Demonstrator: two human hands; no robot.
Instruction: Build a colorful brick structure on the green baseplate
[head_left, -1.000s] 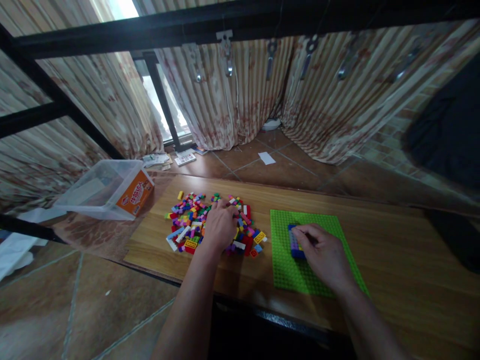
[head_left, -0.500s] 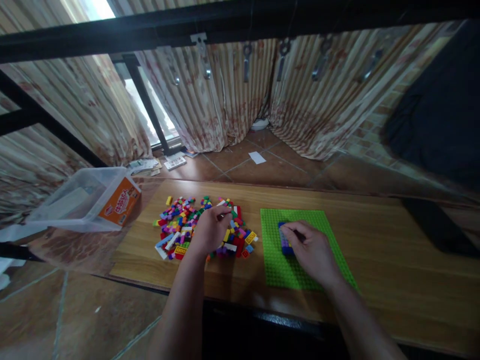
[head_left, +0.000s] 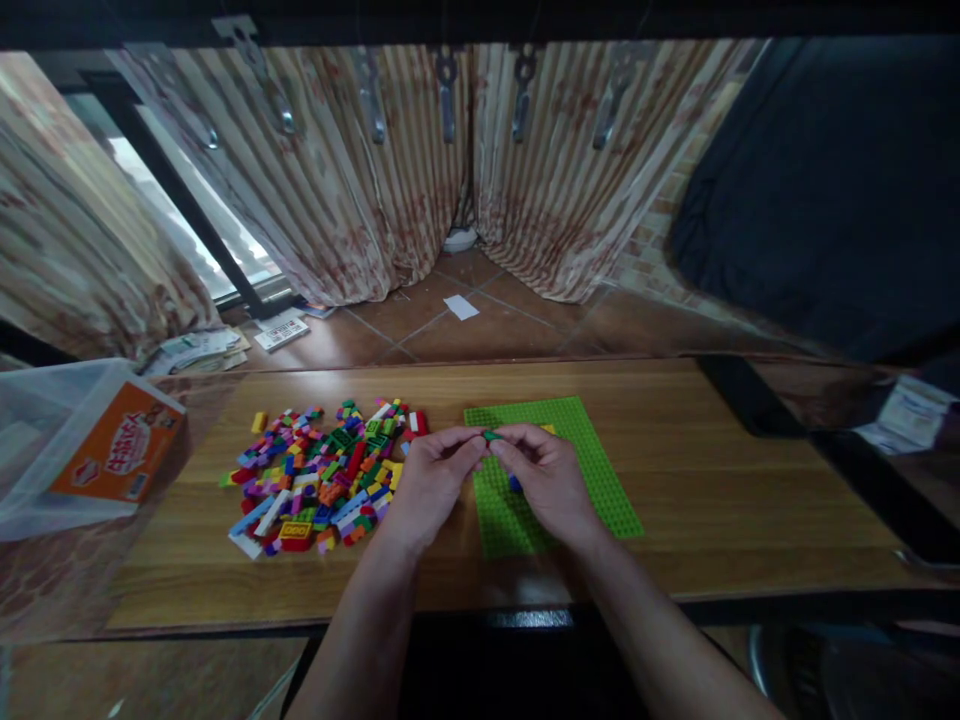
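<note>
Over the left part of the green baseplate (head_left: 600,490), my two hands meet at the fingertips. A small green brick (head_left: 491,436) is pinched between them. My left hand (head_left: 439,480) closes on it from the left, and my right hand (head_left: 546,478) closes on it from the right. Beneath my right hand, a blue brick piece (head_left: 514,483) shows in part on the baseplate, with a bit of yellow (head_left: 550,429) behind the fingers; the rest is hidden. Left of my hands lies a spread pile of loose coloured bricks (head_left: 322,470).
A clear plastic box (head_left: 45,410) with an orange label stands left of the wooden table (head_left: 712,520). Black flat bars (head_left: 750,395) lie at the right. Metal hooks (head_left: 446,95) hang from a dark beam above. Papers (head_left: 196,350) rest beyond the table's far left edge.
My left hand has left the brick pile and moved right to meet my right hand. My right hand has come off the blue piece. The view has turned right.
</note>
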